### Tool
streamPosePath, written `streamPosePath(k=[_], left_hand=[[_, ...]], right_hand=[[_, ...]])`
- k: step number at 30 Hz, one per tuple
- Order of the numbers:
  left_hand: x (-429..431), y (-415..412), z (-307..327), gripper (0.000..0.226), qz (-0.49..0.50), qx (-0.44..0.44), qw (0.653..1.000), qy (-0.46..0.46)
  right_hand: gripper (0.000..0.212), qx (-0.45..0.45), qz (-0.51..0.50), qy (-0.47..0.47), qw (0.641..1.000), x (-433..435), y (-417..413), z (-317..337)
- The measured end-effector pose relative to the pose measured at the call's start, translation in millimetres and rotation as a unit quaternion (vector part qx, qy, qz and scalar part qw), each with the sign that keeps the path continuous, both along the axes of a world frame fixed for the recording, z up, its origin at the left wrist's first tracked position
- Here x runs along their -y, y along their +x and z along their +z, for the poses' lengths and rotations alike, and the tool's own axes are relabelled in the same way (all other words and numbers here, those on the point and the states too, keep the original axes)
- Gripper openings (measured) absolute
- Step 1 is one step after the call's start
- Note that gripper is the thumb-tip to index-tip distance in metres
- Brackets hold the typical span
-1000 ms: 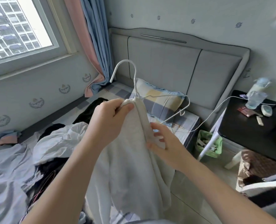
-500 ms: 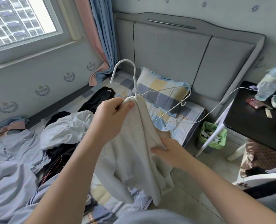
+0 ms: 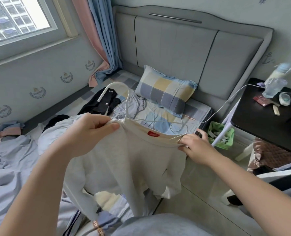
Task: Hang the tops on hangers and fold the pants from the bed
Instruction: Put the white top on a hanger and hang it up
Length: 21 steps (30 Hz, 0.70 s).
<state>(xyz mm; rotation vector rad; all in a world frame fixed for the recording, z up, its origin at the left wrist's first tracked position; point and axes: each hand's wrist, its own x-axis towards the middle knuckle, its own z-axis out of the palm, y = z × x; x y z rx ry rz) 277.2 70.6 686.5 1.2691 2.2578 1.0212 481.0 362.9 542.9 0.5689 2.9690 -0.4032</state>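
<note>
Hiding hanger [image 3: 113, 83] partly: white top [image 3: 138, 159]; left hand [image 3: 90, 132], right hand [image 3: 195, 145] pinching.

Both bare forearms reach forward from the lower edge of the view, well apart. The left hand [image 3: 92, 132] — fingers curled, thumb pressed to the forefinger — pinches the bunched collar of a pale grey knit top [image 3: 141, 160]. The right hand [image 3: 197, 147], slightly lower, pinches the same neckline's far end — palm turned down.

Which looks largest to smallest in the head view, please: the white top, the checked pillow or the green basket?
1. the white top, though its nearness to the camera inflates it
2. the checked pillow
3. the green basket
</note>
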Motion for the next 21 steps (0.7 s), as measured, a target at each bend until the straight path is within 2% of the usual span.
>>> streamPosePath(k=[5,9,12,15,21], left_hand=[[1.0,4.6,-10.6,0.05,-0.004,-0.02,0.995,-0.097],[-15.1,14.2,-23.0,0.049,-0.014,0.038,0.991,-0.127],[-30.5,25.1,-28.9,0.047,-0.023,0.022,0.992,-0.118],[-41.6,33.4,-27.9,0.046,-0.035,-0.009,0.995,-0.09],[-30.4,15.1,-16.7,0.043,-0.022,-0.017,0.999,-0.024]], right_hand=[[0.015,-0.063,0.001,-0.052,0.997,-13.4,2.5,31.9],[0.013,-0.145,0.06,-0.081,0.984,3.5,-4.9,68.1],[0.01,-0.189,0.116,-0.152,0.963,34.1,-13.8,95.7],[0.01,-0.193,0.139,-0.207,0.949,62.9,-23.4,112.3],[0.014,-0.213,0.111,-0.299,0.923,71.3,-29.9,129.0]])
